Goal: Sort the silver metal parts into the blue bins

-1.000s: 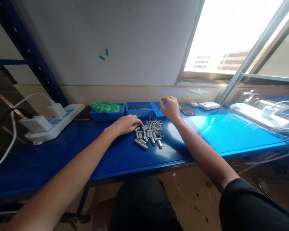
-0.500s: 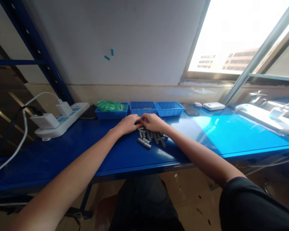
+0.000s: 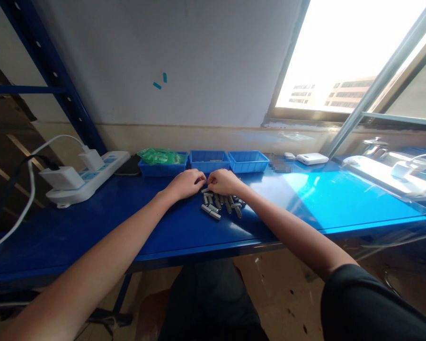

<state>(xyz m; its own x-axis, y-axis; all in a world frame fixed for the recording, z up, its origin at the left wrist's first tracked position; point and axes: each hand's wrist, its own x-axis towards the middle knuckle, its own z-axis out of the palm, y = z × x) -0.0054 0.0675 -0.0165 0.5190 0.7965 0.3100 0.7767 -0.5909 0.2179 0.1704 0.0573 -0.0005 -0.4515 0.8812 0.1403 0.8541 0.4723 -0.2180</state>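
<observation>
A loose pile of small grey metal cylinders point(image 3: 228, 204) lies on the blue table point(image 3: 170, 232). My left hand point(image 3: 187, 183) is at the pile's left edge with its fingers curled and closed; what they hold, if anything, is hidden. Over the back of the pile is my right hand point(image 3: 224, 182), its fingers pinched together. I cannot make out what is between them. A narrow gap separates the fingertips of the two hands.
Behind the hands stand a blue bin with green plastic bags point(image 3: 161, 156), a middle blue bin point(image 3: 209, 166) and a right blue bin point(image 3: 248, 166). A power strip point(image 3: 92, 182) with plugged-in chargers is at left. A white box-shaped device point(image 3: 312, 158) lies at back right.
My two hands have drawn slightly apart; their fingertips were together before. The left hand has shifted a little to the left. The pile looks the same.
</observation>
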